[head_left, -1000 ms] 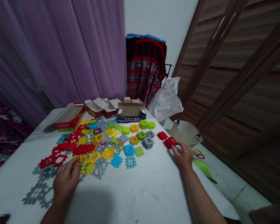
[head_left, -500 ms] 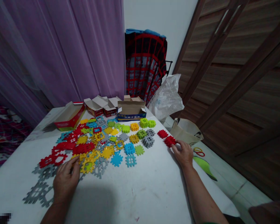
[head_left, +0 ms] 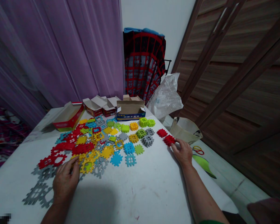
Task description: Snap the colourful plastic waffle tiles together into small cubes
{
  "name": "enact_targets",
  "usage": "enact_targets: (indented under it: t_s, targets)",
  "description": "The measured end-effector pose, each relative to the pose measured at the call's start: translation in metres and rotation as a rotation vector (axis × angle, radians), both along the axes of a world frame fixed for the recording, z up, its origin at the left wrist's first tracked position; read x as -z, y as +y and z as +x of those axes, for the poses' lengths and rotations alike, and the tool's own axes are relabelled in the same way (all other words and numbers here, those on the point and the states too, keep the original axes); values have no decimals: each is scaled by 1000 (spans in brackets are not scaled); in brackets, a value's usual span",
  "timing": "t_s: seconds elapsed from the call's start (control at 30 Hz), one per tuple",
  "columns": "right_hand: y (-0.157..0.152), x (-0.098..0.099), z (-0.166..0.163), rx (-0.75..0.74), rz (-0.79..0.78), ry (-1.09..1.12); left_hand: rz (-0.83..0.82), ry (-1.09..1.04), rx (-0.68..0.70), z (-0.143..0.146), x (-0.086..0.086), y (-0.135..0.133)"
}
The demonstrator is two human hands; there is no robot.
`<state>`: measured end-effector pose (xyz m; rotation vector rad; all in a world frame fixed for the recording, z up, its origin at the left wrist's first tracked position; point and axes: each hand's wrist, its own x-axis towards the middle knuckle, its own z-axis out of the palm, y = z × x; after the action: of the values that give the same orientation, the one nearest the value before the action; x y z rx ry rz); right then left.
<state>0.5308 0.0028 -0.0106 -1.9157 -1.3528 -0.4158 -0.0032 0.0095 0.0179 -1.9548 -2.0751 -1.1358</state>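
Observation:
My right hand (head_left: 183,153) is at the table's right edge, thumb and fingers closed on the near side of a small stack of red interlocking plastic tiles (head_left: 169,140). Just beyond it lies another red tile group (head_left: 162,133). On the left, my left hand (head_left: 66,179) rests on the table with its fingers curled at the edge of the tile heap. Its fingertips meet a yellow tile (head_left: 87,165); whatever is under the fingers is hidden. Grey tiles (head_left: 36,193) lie left of that hand. Sorted tile stacks, such as grey (head_left: 147,141) and blue (head_left: 129,148), stand mid-table.
Open cardboard boxes line the table's back, among them a blue one (head_left: 131,116) and a red-green one (head_left: 68,116). Past the right edge are a clear plastic bag (head_left: 166,96), a cream bag (head_left: 185,129) and scissors (head_left: 198,150). A wooden wardrobe (head_left: 237,77) stands at right.
The view has shifted very slightly. Both hands and the tiles keep their places.

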Motion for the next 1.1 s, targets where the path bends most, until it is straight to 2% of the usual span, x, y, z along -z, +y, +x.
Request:
enact_targets:
  t_s: [0.33,0.8,0.97,1.1]
  targets:
    - [0,1,1,-6,19,-44,-9,3,-9,1,0,1]
    - [-3,1,1,-21,185,-22,11,13,-9,-2,6,4]
    - [0,7,2,23,149,12,26,13,-7,-3,7,4]
    - [4,10,3,-11,58,12,16,6,-20,-2,8,4]
